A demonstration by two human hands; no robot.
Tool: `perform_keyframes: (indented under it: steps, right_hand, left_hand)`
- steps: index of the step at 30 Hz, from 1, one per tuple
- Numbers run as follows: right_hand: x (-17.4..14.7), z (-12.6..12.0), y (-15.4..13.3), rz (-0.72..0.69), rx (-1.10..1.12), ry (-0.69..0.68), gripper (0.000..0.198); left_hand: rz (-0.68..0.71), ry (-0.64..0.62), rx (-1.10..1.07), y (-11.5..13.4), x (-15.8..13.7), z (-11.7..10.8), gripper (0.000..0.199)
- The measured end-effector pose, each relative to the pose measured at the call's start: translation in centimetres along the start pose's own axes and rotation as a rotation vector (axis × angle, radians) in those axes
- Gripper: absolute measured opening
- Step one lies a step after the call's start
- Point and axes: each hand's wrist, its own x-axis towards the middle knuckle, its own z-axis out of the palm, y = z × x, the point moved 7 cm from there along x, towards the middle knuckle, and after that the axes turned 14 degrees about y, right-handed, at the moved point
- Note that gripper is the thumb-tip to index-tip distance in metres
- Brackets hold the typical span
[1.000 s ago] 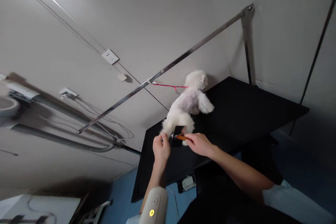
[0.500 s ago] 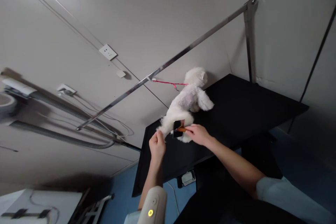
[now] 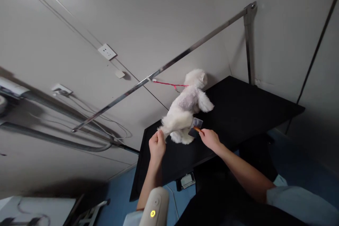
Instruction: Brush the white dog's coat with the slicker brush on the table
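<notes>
Head view: what's on the black table [image 3: 251, 109]?

White dog [image 3: 182, 107], near its far edge. Light, I'd guess, coat soft; grasp what looks like a hind leg [image 3: 176, 123] gently, near its end.

Pointing where?

Long axis slants: head away from the table's near edge, rump nearer its left end.

Grips?

Above the table, left hand [image 3: 157, 144] pinches that leg; right hand [image 3: 210, 138] clasps the brush [image 3: 196, 125].

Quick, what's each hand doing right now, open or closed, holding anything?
Left hand: closed, gripping the white dog at its rear end; leg or tail, hard to tell.
Right hand: closed, holding an orange-handled brush.
</notes>
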Motion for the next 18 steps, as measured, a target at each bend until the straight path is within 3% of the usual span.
perform_keyframes:
  steps: [1, 5, 6, 10, 11, 16, 18]
  right_hand:
    - [-0.2, -0.1, -0.2, -0.018, 0.007, 0.002, 0.032]
    - [-1.0, -1.0, -3.8, -0.329, 0.148, 0.048, 0.026]
    - [-0.9, -1.1, -3.7, -0.326, 0.142, 0.050, 0.026]
    - [0.0, -1.6, 0.3, 0.001, -0.026, 0.050, 0.034]
    - [-0.1, -1.6, 0.7, 0.023, -0.037, 0.057, 0.035]
    - [-0.9, -1.3, -2.9, -0.347, 0.063, 0.099, 0.029]
    - [-0.4, -0.9, -1.9, -0.258, -0.019, 0.084, 0.031]
  left_hand:
    - [-0.001, -0.003, -0.003, 0.1, 0.0, 0.1, 0.050]
    - [-0.005, -0.017, -0.006, 0.6, 0.0, 0.3, 0.049]
    - [-0.002, -0.019, -0.007, 0.7, 0.1, 0.2, 0.049]
    - [-0.004, -0.027, -0.003, 0.7, 0.3, 0.2, 0.049]
    - [-0.011, -0.028, -0.002, 0.6, 0.3, 0.3, 0.049]
    - [-0.027, -0.040, -0.006, 0.8, 0.1, 0.4, 0.048]
    - [-0.036, -0.046, -0.006, 0.7, 0.1, 0.4, 0.048]
